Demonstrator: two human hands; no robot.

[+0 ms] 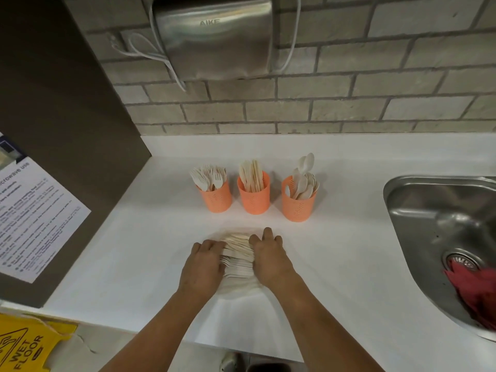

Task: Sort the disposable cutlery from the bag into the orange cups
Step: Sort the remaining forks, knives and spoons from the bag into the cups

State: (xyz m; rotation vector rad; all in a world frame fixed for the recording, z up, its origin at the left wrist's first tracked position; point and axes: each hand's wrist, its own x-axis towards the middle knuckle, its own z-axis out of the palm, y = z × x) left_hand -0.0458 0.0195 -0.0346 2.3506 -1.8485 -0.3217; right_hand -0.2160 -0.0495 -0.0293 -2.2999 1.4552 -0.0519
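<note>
Both hands lay on a pile of pale cutlery [239,253] near the front of the white counter [349,237]. The pile sat in a thin clear bag [239,289] that spread flat under and around it. The left hand [206,261] pressed against the pile's left side, and the right hand [268,253] against its right side. Each grip was apart, the fingers lying fairly straight along the cutlery and not curled around it. The thumbs were hidden.

Behind the pile, well apart from it, 3 orange cups stood upright in a row. The left cup [217,198] held forks [209,174] with tines up. The middle cup [254,201] held knives [252,173]. The right cup [298,208] held spoons [304,175], and 1 of them stood taller than the others. The cups stood near each other without touching.

At the right, a steel sink [429,210] was set into the counter, with a red cloth [475,288] lying by its drain. A steel dryer [214,36] hung on the brick wall above the cups. A printed notice [35,218] was stuck on the dark panel at the left, and a yellow wet-floor sign [24,345] showed at the lower left corner.
</note>
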